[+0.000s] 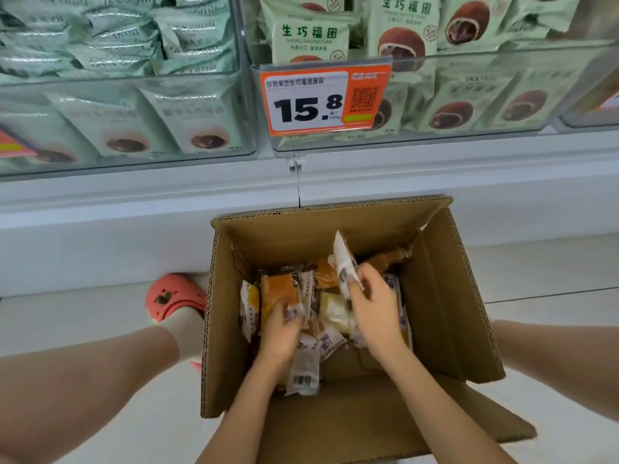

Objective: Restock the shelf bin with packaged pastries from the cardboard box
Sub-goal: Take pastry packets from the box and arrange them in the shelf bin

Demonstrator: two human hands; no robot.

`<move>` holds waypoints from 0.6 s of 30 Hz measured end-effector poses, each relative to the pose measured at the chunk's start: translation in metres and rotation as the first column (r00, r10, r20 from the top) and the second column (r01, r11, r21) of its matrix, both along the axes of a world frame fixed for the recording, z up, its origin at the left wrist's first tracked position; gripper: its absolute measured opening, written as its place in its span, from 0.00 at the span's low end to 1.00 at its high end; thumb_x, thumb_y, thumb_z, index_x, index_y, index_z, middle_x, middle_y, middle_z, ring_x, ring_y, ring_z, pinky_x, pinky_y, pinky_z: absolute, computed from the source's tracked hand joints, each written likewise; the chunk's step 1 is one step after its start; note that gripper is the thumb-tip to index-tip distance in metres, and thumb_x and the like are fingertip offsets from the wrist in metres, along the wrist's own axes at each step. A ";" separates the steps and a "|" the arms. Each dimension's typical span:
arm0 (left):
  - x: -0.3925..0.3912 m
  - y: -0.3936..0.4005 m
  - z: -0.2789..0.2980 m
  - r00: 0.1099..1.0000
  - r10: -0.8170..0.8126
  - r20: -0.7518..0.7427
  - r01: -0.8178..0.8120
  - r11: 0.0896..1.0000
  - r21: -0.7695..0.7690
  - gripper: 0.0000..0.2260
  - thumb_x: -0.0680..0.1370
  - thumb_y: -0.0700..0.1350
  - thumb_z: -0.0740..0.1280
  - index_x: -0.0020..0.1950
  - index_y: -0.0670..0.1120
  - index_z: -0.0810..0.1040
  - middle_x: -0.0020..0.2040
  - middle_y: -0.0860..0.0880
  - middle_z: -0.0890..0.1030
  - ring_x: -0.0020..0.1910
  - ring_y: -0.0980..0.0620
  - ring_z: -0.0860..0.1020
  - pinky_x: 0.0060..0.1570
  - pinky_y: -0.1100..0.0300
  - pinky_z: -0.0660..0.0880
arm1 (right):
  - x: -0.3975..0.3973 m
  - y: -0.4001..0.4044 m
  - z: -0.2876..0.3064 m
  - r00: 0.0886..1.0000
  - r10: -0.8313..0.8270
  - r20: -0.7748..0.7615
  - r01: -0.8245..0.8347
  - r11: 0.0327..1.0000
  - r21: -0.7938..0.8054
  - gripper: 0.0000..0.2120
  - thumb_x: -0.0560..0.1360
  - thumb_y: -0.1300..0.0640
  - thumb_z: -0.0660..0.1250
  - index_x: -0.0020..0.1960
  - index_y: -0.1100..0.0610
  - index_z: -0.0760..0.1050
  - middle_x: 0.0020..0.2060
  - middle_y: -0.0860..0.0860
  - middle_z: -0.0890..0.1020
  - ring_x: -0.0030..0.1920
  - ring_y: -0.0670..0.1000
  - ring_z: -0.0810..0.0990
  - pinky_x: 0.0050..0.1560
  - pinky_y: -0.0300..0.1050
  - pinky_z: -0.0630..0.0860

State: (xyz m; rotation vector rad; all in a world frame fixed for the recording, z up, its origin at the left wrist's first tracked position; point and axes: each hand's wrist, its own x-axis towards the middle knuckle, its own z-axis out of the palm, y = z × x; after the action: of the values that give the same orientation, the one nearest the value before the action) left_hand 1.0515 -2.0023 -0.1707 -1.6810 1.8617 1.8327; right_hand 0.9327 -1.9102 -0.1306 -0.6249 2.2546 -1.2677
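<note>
An open cardboard box (442,296) stands on the floor below the shelf, holding several packaged pastries in orange and white wrappers. Both my hands are inside it. My left hand (281,333) grips an orange pastry packet (279,291) by its lower edge. My right hand (371,306) pinches a white packet (343,259) that stands tilted upright above the pile. Clear shelf bins (469,95) above hold green-wrapped pastries behind an orange price tag (321,98).
A second clear bin (127,105) of pale green packets fills the upper left. The white shelf ledge (150,209) runs across just behind the box. My knees flank the box, and a coral clog (172,296) rests on the floor to its left.
</note>
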 end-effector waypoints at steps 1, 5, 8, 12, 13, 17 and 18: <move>-0.011 0.000 0.015 0.970 0.216 -0.111 -0.177 0.943 0.283 0.20 0.82 0.47 0.58 0.73 0.45 0.65 0.66 0.45 0.73 0.60 0.47 0.74 0.53 0.54 0.73 | 0.006 0.005 0.011 0.989 0.101 -0.106 -0.096 0.994 0.056 0.05 0.79 0.58 0.60 0.50 0.50 0.73 0.38 0.46 0.78 0.38 0.38 0.76 0.39 0.30 0.73; -0.019 -0.011 0.045 0.809 0.511 -0.291 -0.099 0.607 0.789 0.35 0.73 0.69 0.55 0.65 0.43 0.73 0.61 0.39 0.78 0.61 0.38 0.76 0.59 0.42 0.71 | 0.032 0.017 0.028 0.673 0.646 -0.360 -0.527 0.761 0.379 0.19 0.80 0.54 0.58 0.71 0.54 0.65 0.72 0.46 0.65 0.73 0.43 0.56 0.73 0.38 0.46; -0.008 -0.011 0.047 0.862 0.403 -0.307 -0.105 0.735 0.670 0.28 0.71 0.57 0.69 0.64 0.39 0.75 0.56 0.40 0.82 0.54 0.42 0.81 0.52 0.48 0.76 | 0.039 0.024 0.035 0.749 0.601 -0.278 -0.583 0.798 0.155 0.13 0.79 0.49 0.60 0.63 0.47 0.68 0.61 0.38 0.73 0.65 0.36 0.67 0.66 0.34 0.65; 0.000 -0.004 0.050 0.867 0.382 -0.321 -0.100 0.764 0.637 0.22 0.68 0.48 0.74 0.59 0.39 0.79 0.54 0.38 0.81 0.47 0.43 0.81 0.45 0.50 0.78 | 0.032 0.026 0.036 0.938 0.064 -0.341 -0.125 0.980 -0.158 0.08 0.77 0.47 0.60 0.54 0.46 0.71 0.49 0.40 0.76 0.53 0.34 0.73 0.53 0.28 0.69; 0.001 -0.003 0.052 0.864 0.388 -0.321 -0.095 0.752 0.653 0.22 0.68 0.48 0.74 0.59 0.40 0.79 0.55 0.37 0.81 0.48 0.42 0.81 0.47 0.49 0.78 | 0.025 0.027 0.037 0.935 -0.066 -0.348 -0.002 0.981 -0.192 0.09 0.77 0.48 0.61 0.56 0.48 0.72 0.50 0.41 0.76 0.54 0.34 0.72 0.54 0.28 0.68; 0.000 0.004 0.062 0.819 0.458 -0.345 -0.099 0.706 0.701 0.17 0.70 0.46 0.71 0.56 0.42 0.79 0.50 0.40 0.84 0.45 0.43 0.82 0.49 0.48 0.78 | 0.001 0.039 0.047 0.990 -0.110 0.084 0.123 0.979 -0.164 0.07 0.78 0.52 0.63 0.55 0.50 0.75 0.50 0.44 0.79 0.53 0.44 0.77 0.51 0.38 0.74; -0.001 0.007 0.066 0.809 0.469 -0.354 -0.099 0.703 0.705 0.15 0.70 0.45 0.70 0.55 0.42 0.79 0.48 0.41 0.84 0.42 0.44 0.83 0.46 0.49 0.79 | -0.001 0.042 0.048 0.987 -0.080 0.141 0.101 0.984 -0.150 0.06 0.79 0.52 0.62 0.51 0.51 0.76 0.46 0.45 0.81 0.50 0.45 0.79 0.48 0.39 0.76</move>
State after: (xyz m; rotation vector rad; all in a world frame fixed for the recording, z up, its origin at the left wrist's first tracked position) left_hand 1.0507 -1.9956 -0.1042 -1.3376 0.7801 2.8427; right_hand 0.9314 -1.8686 -0.0830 -0.4802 2.1083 -1.4965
